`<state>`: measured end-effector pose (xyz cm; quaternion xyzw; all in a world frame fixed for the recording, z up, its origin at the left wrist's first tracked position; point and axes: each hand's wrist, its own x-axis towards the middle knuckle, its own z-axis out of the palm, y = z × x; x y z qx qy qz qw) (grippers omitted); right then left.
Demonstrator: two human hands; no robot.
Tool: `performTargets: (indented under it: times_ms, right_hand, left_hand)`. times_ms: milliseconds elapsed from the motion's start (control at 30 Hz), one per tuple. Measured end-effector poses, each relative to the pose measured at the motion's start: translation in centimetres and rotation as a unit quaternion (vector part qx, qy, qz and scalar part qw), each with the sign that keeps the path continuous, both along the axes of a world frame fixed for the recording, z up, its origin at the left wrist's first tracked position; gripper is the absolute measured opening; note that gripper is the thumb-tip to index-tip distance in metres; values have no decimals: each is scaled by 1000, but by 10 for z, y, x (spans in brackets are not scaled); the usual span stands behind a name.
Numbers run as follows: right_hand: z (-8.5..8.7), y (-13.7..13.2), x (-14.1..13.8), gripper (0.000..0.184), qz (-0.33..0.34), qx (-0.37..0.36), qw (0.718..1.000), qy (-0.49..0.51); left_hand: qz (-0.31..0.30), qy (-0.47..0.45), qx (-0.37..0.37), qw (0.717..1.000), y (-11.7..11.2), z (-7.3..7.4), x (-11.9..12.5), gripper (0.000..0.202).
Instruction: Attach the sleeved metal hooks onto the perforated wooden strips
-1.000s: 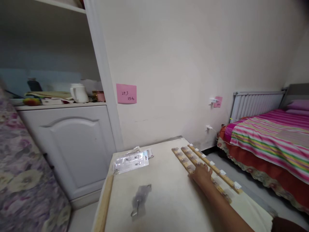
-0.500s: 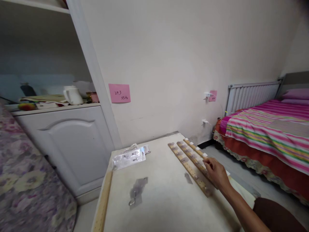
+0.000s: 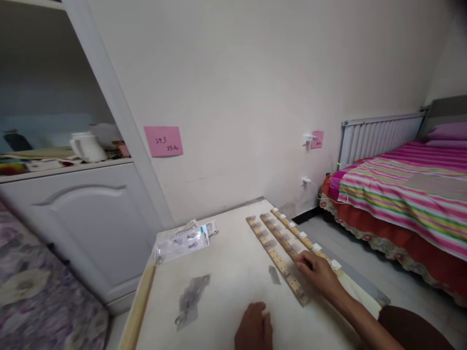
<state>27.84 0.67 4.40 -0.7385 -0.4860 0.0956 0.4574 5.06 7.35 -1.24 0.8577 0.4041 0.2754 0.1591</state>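
Note:
My right hand [image 3: 321, 276] is closed, thumb and fingertips brought together over the near part of the middle wooden strip [image 3: 280, 234]. Whatever its fingers pinch is hidden. To the left lies another perforated strip [image 3: 279, 262] with clear hook pads along it, and to the right a strip [image 3: 308, 241] with white pieces on top. My left hand [image 3: 254, 326] is low at the front of the table, loosely bent with the thumb apart and nothing visible in it. A small clear film piece [image 3: 274, 275] lies between the hands.
The cream table [image 3: 226, 272] carries clear plastic packaging [image 3: 182, 243] at the back left and grey transparent sheets with a metal hook [image 3: 191, 299]. A wooden bar [image 3: 140, 304] runs along the left edge. Wall, cabinet [image 3: 83, 218] and bed [image 3: 401, 184] surround it.
My left hand has come into view from the bottom edge. My right hand has moved slightly left and nearer, uncovering more white pieces on the right strip. The camera view has turned a little right.

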Motion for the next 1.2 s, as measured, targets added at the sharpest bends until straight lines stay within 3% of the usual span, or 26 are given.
performTargets:
  times_ms: [100,233,400,667,900,1200]
  right_hand:
    - [14,17,14,15,20,5,1000,2]
    - [20,33,36,14,57,17,998,-1]
    - [11,44,55,14,74,26,997,5]
    - [-6,35,66,17,82,-14,988,127]
    - [-16,40,54,18,138,-24,963,229]
    - [-14,51,43,27,158,-27,923,349]
  left_hand:
    - [5,56,-36,998,10,3,38,24]
    - [32,97,-66,993,20,10,66,20]
    - [44,112,-88,989,30,7,83,20]
    - [74,90,-118,986,38,4,89,19]
    - [33,135,68,988,35,-5,84,25]
    - [-57,103,317,941,55,7,93,24]
